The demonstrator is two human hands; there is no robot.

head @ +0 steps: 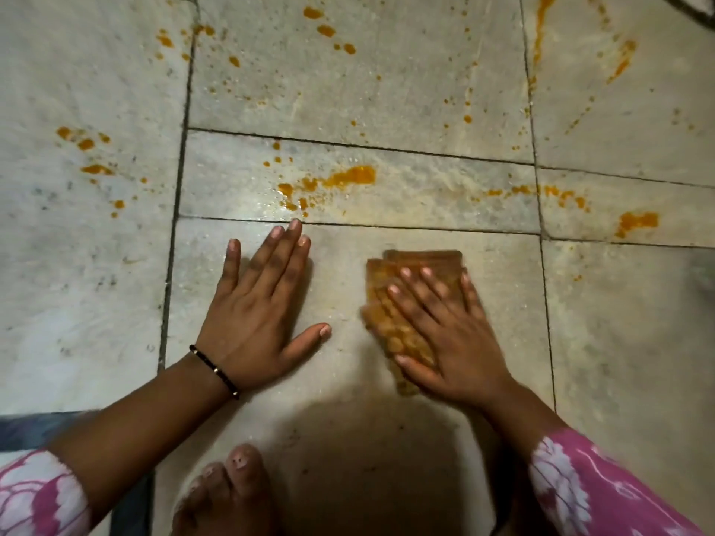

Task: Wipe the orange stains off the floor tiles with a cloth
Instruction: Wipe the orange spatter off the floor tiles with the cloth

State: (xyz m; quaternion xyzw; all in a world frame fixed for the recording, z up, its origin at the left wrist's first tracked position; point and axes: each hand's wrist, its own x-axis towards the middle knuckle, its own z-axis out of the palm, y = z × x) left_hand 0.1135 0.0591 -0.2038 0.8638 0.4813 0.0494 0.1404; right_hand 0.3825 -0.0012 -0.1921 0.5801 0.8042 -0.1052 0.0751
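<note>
My right hand (445,330) lies flat with straight, spread fingers on a folded cloth (406,272), pressing it to the floor tile (348,381). The cloth is stained orange and looks blurred. My left hand (255,307) rests flat on the same tile, fingers straight, holding nothing. Orange stains dot the tiles beyond my hands: a large smear (348,176) just past my left fingertips, a patch (636,221) at the right, spots (87,143) at the left and several drops (325,29) farther away.
My bare foot (228,493) shows at the bottom edge between my arms. Dark grout lines (176,210) divide the pale tiles. A streak of orange (539,29) runs down the far right tile. A blue-grey mat edge (35,429) lies at the bottom left.
</note>
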